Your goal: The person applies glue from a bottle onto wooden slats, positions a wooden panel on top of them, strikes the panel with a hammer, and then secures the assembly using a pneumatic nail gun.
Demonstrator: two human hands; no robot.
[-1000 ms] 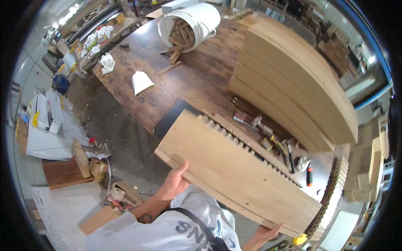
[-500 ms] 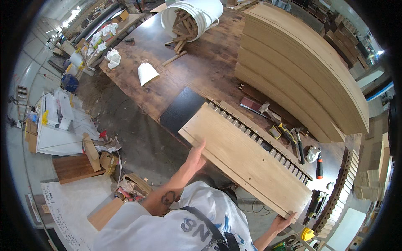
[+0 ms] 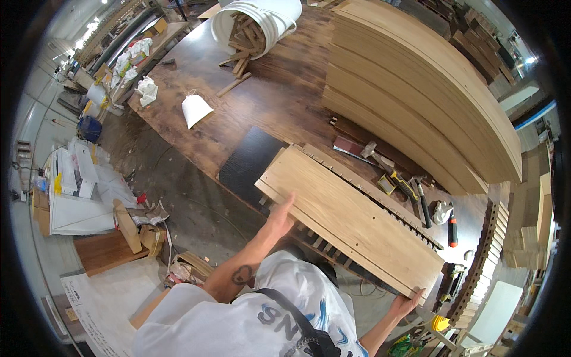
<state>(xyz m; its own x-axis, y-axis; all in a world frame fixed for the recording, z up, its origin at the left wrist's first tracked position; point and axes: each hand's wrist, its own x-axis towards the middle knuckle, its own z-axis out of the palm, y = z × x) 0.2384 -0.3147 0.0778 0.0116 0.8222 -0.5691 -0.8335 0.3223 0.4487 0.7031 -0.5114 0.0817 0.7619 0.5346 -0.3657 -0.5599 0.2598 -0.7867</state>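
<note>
1. The left hand (image 3: 280, 220) holds the wooden board (image 3: 351, 223) by its near edge, thumb on top.
2. The right hand (image 3: 407, 304) holds its near right corner.
3. The board partly covers a slatted frame (image 3: 333, 252) at the surface's (image 3: 291, 98) near side, beside a black sheet (image 3: 250, 156).

Bright indoor light; beyond the table's far left corner, white ceiling lamps (image 3: 92, 26) burn out. Pale glare coats the glossy dark-brown wooden table (image 3: 291, 89) along its far left edge and right end. Beneath its near edge the grey floor (image 3: 196, 208) dims. Outlines bow toward black corners; the middle looks sharp.
</note>
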